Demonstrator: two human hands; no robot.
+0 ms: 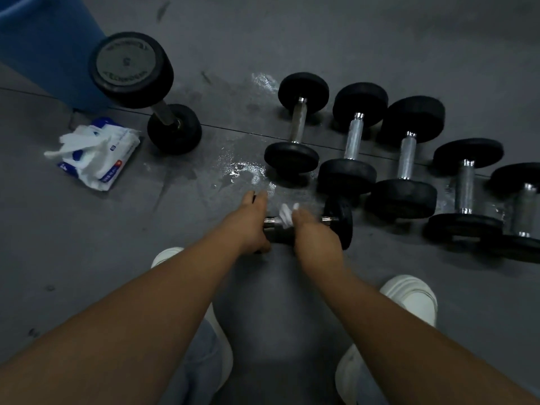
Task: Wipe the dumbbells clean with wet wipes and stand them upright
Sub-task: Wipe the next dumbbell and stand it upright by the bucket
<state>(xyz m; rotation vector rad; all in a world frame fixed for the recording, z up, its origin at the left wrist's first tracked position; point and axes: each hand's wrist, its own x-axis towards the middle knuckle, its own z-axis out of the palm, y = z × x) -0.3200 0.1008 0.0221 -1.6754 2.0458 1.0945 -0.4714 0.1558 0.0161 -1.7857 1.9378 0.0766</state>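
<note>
A small black dumbbell lies sideways on the grey floor in front of me. My left hand grips its left weight, which is mostly hidden under the hand. My right hand holds a white wet wipe against the chrome handle. Behind it, several black dumbbells with chrome handles lie in a row running to the right. A large dumbbell stands tilted on end at the back left.
An open pack of wet wipes with wipes pulled out lies on the floor at left. A blue bin stands in the back left corner. Wet patches shine on the floor. My white shoes are below.
</note>
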